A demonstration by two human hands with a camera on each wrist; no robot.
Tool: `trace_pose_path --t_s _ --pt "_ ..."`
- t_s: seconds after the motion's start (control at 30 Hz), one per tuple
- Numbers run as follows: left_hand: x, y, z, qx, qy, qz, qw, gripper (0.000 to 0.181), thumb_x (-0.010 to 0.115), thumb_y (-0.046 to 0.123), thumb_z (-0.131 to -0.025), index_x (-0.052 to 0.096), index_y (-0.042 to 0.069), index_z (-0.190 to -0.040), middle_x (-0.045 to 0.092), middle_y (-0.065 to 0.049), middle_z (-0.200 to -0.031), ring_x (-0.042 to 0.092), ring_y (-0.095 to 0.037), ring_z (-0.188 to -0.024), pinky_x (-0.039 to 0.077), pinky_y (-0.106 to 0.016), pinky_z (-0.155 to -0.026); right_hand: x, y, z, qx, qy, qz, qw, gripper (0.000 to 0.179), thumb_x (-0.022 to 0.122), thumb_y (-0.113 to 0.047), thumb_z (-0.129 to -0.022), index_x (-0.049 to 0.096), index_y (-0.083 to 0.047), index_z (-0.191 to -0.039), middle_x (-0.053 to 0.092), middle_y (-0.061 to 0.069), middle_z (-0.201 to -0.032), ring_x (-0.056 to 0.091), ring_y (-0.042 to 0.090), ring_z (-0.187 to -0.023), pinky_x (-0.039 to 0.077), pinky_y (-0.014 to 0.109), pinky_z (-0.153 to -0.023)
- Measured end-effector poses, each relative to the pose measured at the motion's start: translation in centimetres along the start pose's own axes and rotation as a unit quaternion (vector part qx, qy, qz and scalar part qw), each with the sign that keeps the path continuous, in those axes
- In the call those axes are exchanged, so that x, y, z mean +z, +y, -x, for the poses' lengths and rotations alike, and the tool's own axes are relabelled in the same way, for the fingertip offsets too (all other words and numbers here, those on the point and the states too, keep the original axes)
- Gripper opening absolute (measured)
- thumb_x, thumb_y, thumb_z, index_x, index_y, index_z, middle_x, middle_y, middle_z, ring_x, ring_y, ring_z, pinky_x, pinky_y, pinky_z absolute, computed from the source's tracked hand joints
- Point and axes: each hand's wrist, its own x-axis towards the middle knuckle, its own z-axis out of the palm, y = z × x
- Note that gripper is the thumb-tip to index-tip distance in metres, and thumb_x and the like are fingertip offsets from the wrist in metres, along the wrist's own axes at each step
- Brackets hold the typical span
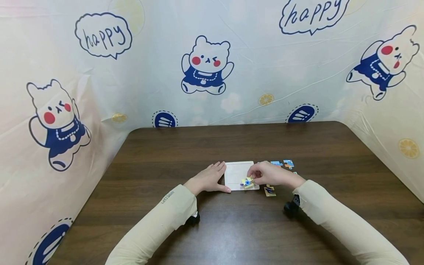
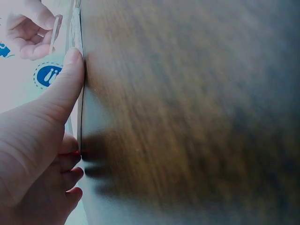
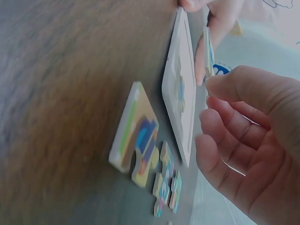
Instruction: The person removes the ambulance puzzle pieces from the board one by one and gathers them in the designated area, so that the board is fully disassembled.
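Note:
A white puzzle tray (image 1: 236, 170) lies flat on the table. My left hand (image 1: 209, 178) rests at its left side, fingers extended along the edge and thumb (image 2: 68, 77) by the near corner. Over the tray's right part, my right hand (image 1: 269, 173) pinches a thin puzzle piece (image 3: 208, 51) between thumb and fingertips, raised above the surface. Beneath it, a yellow and blue piece (image 1: 246, 182) lies in the tray's near right area. The held piece's picture is hardly visible.
Loose puzzle pieces lie right of the tray: a tan and dark one (image 1: 269, 191) near the front, blue ones (image 1: 288, 163) farther back. My right hand and forearm partly cover others. The brown wooden table (image 1: 165, 154) meets a patterned cloth (image 1: 142, 84) behind.

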Motion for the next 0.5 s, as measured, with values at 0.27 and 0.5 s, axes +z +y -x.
trace_pose_path --t_s 0.27,0.5 --pt "0.1 -0.1 -0.1 0.007 0.006 -0.002 1.0 0.096 0.058 0.059 -0.081 0.021 -0.003 -0.144 0.017 -0.017 -0.149 0.014 -0.029 -0.137 0.014 -0.038 -0.109 -0.5 0.8 1.3 -0.004 0.018 0.001 0.9998 0.012 0.063 -0.001 -0.083 0.065 -0.005 -0.094 0.052 -0.007 -0.072 0.048 0.008 -0.066 0.045 0.024 -0.059" --pt "0.0 0.0 0.0 0.006 0.006 -0.006 0.9999 0.096 0.058 0.059 -0.081 0.022 -0.003 -0.144 0.017 -0.017 -0.149 0.015 -0.029 -0.137 0.014 -0.038 -0.109 -0.8 1.4 2.6 0.0 0.035 0.021 0.9992 0.012 0.063 0.002 -0.081 0.064 -0.007 -0.09 0.051 -0.008 -0.071 0.047 0.007 -0.066 0.044 0.024 -0.058"
